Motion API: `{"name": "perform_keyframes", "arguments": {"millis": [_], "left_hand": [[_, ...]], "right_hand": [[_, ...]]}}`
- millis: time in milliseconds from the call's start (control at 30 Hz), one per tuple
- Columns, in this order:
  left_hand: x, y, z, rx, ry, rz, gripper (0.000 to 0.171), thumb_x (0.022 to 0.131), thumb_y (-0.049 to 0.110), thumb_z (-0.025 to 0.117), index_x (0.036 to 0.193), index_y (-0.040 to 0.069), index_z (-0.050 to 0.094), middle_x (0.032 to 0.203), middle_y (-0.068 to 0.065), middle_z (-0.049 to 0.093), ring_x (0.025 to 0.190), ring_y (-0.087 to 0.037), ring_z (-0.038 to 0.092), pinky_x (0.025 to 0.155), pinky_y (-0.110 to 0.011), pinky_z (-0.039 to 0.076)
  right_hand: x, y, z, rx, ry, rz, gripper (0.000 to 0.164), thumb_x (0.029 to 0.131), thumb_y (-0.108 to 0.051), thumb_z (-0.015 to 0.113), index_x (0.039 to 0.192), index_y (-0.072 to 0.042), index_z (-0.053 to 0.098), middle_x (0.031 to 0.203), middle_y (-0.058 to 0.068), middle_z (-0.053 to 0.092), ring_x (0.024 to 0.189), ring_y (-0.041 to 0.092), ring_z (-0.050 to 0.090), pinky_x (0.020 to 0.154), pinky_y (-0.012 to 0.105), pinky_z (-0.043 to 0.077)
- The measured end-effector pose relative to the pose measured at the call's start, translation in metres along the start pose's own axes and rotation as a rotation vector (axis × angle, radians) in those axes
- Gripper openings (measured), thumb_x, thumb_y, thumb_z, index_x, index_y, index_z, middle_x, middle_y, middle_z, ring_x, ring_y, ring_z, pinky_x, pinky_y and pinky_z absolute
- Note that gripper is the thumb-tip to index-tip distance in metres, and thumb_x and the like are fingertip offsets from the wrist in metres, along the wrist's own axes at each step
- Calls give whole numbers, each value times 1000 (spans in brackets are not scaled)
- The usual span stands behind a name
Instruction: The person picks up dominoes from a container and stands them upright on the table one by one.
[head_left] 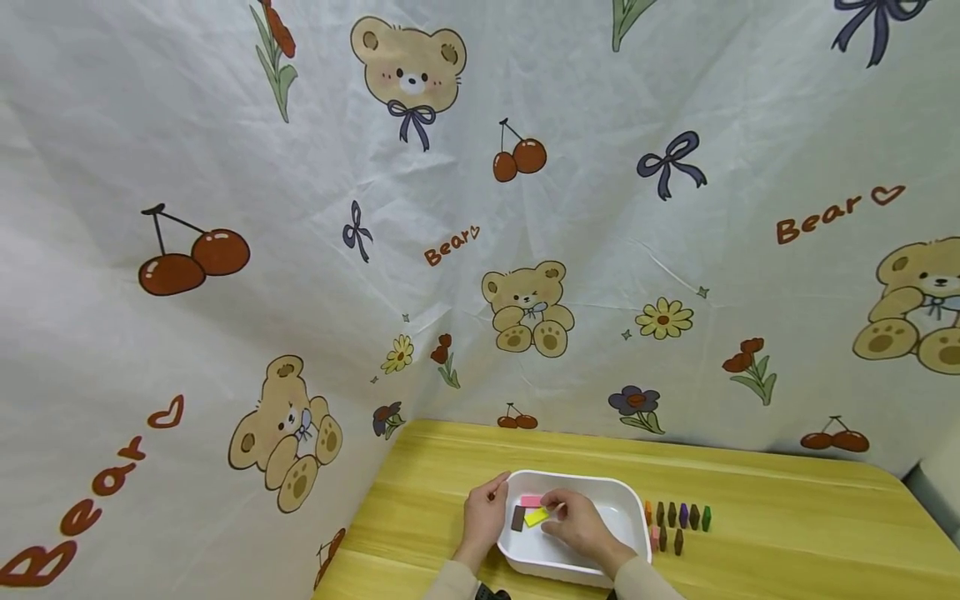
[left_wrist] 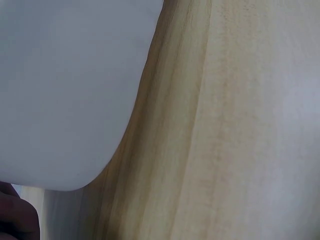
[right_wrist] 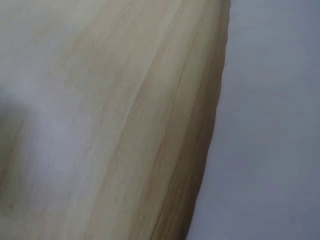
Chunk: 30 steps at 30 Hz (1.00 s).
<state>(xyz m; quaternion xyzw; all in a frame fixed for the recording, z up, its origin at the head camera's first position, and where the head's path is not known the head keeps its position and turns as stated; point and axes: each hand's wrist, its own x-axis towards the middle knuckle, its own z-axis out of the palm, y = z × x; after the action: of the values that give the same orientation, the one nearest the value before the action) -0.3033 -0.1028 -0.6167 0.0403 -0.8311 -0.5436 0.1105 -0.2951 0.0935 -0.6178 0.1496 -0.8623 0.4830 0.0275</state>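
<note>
A white plastic tray point(head_left: 537, 568) stands on the wooden table. My left hand point(head_left: 483, 517) grips its left rim; in the left wrist view only part of the hand point(left_wrist: 19, 217) shows beside the tray's corner point(left_wrist: 75, 100). Inside the tray, a yellow block point(head_left: 536, 517), a pink block point(head_left: 531, 502) and a dark brown block point(head_left: 518, 518) lie close together at the left end. My right hand point(head_left: 585, 527) reaches over the tray, bent fingertips right at the yellow block's right end, the thumb apart from them. The right wrist view shows the tray's outer wall point(right_wrist: 265, 125) but not the fingers.
Right of the tray, several small coloured blocks stand upright in two rows, among them a purple block point(head_left: 683, 515) and a green block point(head_left: 707, 518). The wooden table point(head_left: 810, 533) meets a white bear-print cloth point(head_left: 585, 375) at the back and left.
</note>
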Motion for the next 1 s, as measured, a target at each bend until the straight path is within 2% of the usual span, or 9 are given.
{"name": "perform_keyframes", "arguments": {"millis": [167,267,467,533,633,733,833,1000], "left_hand": [[-1,-2,1,-4,-3,-2,26,104,22,62,124,15,77,125,-6,75,99,-12,65,84,-26,58],[-1,-4,1,-3,-2,-7,25,104,22,62,123,17,77,126,-6,75,100,-12,65,85,-26,58],[2,-5,2,4,6,2,25,103,22,63,123,18,77,126,-6,75,103,-14,66,87,-30,59],[2,-5,3,3,8,1,24,103,22,64,122,19,78,126,-5,75,101,-13,65,84,-28,58],[2,-3,3,3,10,-5,24,103,21,64,122,18,78,126,-5,75,102,-12,65,85,-27,58],[1,1,3,11,20,-3,25,103,21,63,122,17,78,126,-6,75,103,-13,66,87,-29,58],[0,3,3,17,30,9,24,103,21,64,121,16,78,125,-6,75,105,-14,67,88,-30,59],[-1,3,3,8,28,12,24,103,21,64,122,16,78,125,-6,75,107,-16,68,90,-32,60]], "right_hand": [[3,0,2,-29,-43,18,36,75,-4,87,108,-5,73,100,6,71,77,14,52,64,21,41],[5,0,2,-62,-75,9,36,77,-7,87,111,-7,74,107,6,73,86,16,58,70,22,47],[7,-1,2,-115,-118,-40,35,79,-8,86,112,-8,76,119,12,74,104,27,66,84,40,58],[6,-2,3,-130,-116,-61,33,79,-7,85,111,-7,76,117,12,74,103,27,66,86,43,58],[5,-1,2,-154,-90,-100,32,77,-6,85,108,-6,75,109,8,74,99,24,66,87,40,58],[4,0,3,-176,-53,-139,31,74,-6,86,103,-6,74,99,3,73,89,16,62,81,34,55],[3,3,4,-196,-37,-149,30,72,-8,87,99,-7,74,95,-1,70,86,12,59,79,32,54],[3,5,3,-247,-41,-163,27,72,-13,89,95,-9,75,93,-2,67,87,15,60,82,36,54]]}}
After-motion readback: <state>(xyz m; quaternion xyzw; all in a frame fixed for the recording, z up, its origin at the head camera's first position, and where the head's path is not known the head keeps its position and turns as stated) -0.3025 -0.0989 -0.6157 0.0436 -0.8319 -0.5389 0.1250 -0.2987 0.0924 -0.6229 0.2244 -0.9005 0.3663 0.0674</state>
